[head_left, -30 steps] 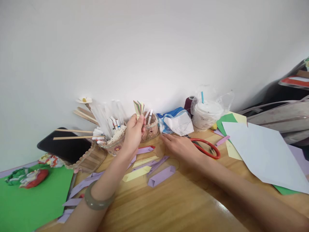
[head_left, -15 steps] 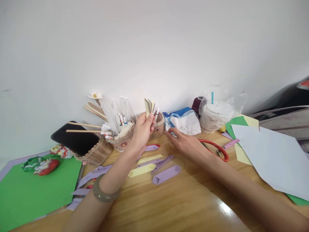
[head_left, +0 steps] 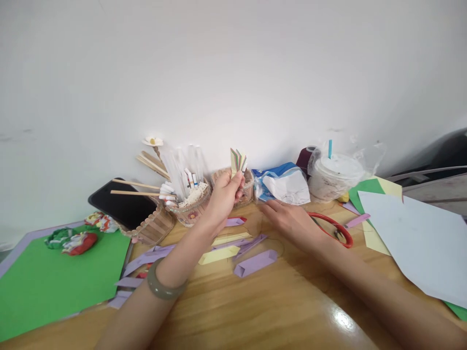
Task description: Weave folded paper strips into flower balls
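You have the fanned folded papers (head_left: 235,163) pinched in your left grip (head_left: 225,190), rising at one o'clock from it, long axis close to twelve-six. Your right grip (head_left: 288,219) is farther, between four and five o'clock from them; whether it holds anything, I can't tell.

Folded papers (head_left: 234,162), lower ends out of sight (inside the left hand (head_left: 226,189))

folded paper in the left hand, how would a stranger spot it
Above the wooden table, find the arm wearing a grey-green bangle. At its end the left hand pinches the folded paper upright. Unlike the purple strips and yellow strips lying on the table, it fans up in multicoloured layers.
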Available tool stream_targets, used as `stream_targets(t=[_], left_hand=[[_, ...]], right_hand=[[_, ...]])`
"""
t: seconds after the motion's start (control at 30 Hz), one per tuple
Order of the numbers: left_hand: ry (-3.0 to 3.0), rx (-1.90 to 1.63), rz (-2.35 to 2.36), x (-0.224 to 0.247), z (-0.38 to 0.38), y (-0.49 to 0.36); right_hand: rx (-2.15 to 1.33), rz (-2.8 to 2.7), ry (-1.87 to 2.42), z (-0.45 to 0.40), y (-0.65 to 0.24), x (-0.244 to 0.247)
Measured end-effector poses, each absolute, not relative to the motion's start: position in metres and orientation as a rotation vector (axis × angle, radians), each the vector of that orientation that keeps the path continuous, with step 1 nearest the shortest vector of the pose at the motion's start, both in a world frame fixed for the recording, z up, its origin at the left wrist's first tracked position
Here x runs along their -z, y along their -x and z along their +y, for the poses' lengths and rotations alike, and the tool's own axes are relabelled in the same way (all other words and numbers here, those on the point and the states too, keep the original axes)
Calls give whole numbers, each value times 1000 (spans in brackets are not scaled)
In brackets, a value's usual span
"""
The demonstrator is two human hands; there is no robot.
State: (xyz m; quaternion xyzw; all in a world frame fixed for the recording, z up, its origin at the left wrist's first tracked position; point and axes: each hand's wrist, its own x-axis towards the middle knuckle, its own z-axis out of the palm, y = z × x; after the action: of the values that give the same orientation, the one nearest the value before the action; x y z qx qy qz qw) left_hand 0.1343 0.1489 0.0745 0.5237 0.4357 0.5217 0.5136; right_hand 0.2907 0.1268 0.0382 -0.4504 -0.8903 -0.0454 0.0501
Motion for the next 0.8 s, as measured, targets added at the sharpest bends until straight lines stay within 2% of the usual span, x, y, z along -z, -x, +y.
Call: stream_targets(t=[0.13, 0.27, 0.4, 0.57, 0.7, 0.8], left_hand=[[-1339, -1248, 1101, -69, 153, -134], [-1434, -1256, 1175, -66, 154, -131], [-1758, -1186, 1329, -72, 143, -129], [-2061, -1111, 1531, -82, 124, -132], [-2309, -912, 1621, -81, 113, -135], [-2498, -786, 1545, -74, 104, -136]], right_hand=[[-4, -2636, 1362, 126, -298, -43], [-50, -2395, 1599, 134, -311, -47], [-153, -2275, 1680, 135, -321, -59], [-556, -2146, 1338, 116, -320, -80], [-524, -1760, 1100, 104, -312, -80], [-539, -1878, 1018, 101, -307, -78]])
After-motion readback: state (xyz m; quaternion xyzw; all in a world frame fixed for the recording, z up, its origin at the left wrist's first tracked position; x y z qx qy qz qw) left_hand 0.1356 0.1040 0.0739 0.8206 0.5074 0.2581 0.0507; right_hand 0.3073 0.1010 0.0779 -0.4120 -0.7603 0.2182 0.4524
